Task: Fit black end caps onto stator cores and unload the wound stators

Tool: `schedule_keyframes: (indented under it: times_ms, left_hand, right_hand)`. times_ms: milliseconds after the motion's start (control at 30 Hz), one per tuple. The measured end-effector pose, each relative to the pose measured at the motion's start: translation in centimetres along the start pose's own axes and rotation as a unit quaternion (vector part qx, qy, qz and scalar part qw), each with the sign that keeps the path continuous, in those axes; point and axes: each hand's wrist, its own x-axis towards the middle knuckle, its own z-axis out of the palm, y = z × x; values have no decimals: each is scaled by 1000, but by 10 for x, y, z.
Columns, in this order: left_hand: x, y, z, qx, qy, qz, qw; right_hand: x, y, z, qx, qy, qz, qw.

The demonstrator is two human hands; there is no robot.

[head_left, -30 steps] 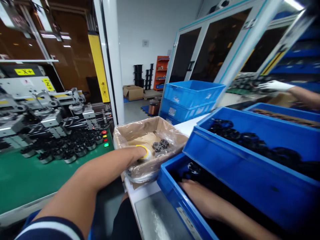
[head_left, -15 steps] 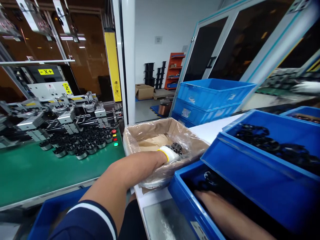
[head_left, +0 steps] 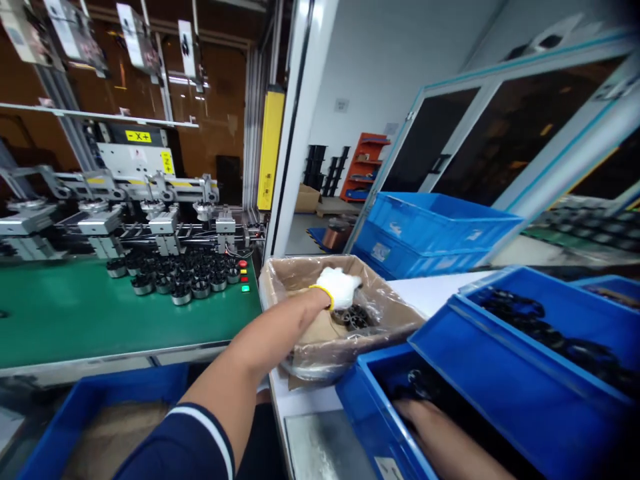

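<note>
My left hand (head_left: 340, 289), in a white glove with a yellow cuff, hovers over a cardboard box (head_left: 280, 275) lined with clear plastic. Its blurred fingers point right, and nothing shows in them. Just below lie a few round, dark, spoked parts (head_left: 357, 318) on brown paper. My right hand (head_left: 413, 410) reaches down into the lower blue bin (head_left: 357, 387); its fingers are lost in shadow. Near them a shiny ring-like black part (head_left: 416, 381) shows among the dark contents.
Left, a machine stands over a green table (head_left: 100, 320) bearing several black-and-silver round parts (head_left: 183, 280). An upper blue bin (head_left: 515, 360) with black parts overhangs the lower one. Stacked blue crates (head_left: 425, 247) stand behind; another blue bin (head_left: 75, 413) sits low at left.
My left hand moved right across the box to the round parts, then rose above them. My right hand stays in the lower bin. The view has turned left; the co-worker's gloved hand left the view.
</note>
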Motion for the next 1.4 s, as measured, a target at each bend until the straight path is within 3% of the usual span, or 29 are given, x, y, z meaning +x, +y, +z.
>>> schedule_keyframes:
  times_ms: [100, 167, 200, 300, 367, 433, 500, 567, 667, 767, 933, 1033, 1200, 1267, 1400]
  left_hand:
    - [-23, 17, -39, -80, 49, 61, 994]
    - [-60, 19, -57, -210, 60, 84, 972]
    - [-85, 17, -63, -299, 61, 84, 949]
    - [-170, 4, -68, -534, 75, 32, 842]
    - [-221, -7, -67, -636, 86, 10, 767]
    - [-258, -18, -66, -698, 87, -14, 711]
    - [-280, -26, -66, -732, 69, -30, 677]
    - [-290, -30, -66, -746, 46, -35, 663]
    - [-294, -28, -66, -744, 30, -30, 667]
    - [-297, -23, -63, -727, 39, -20, 686]
    - [-305, -17, -48, -687, 51, -56, 722]
    - [-310, -16, -34, -643, 29, -81, 761]
    - [-314, -15, -25, -448, 34, -96, 888]
    - [-316, -16, -28, -408, 40, -100, 907]
    - [-317, -19, -33, -397, 48, -59, 915]
  right_hand:
    - [3, 4, -8, -4, 15, -23, 1000]
    - [5, 6, -13, -5, 41, -44, 998]
    - [6, 5, -15, -6, 60, -53, 997]
    - [7, -3, -21, -10, 124, -73, 990]
    - [4, -16, -27, -14, 179, -85, 980]
    - [-3, -35, -35, -17, 254, -101, 962]
    - [-11, -62, -45, -13, 329, -132, 935]
    - [-21, -95, -52, 0, 383, -184, 905]
    - [-39, -143, -51, 16, 438, -275, 855]
    - [-54, -175, -33, 57, 461, -368, 806]
    - [-60, -187, 6, 101, 444, -474, 754]
    - [-58, -186, 16, 94, 447, -475, 752]
    - [-62, -187, 13, 31, 403, -484, 776]
    - [-63, -186, 11, 37, 405, -474, 781]
    - [-62, -183, 9, 30, 404, -438, 802]
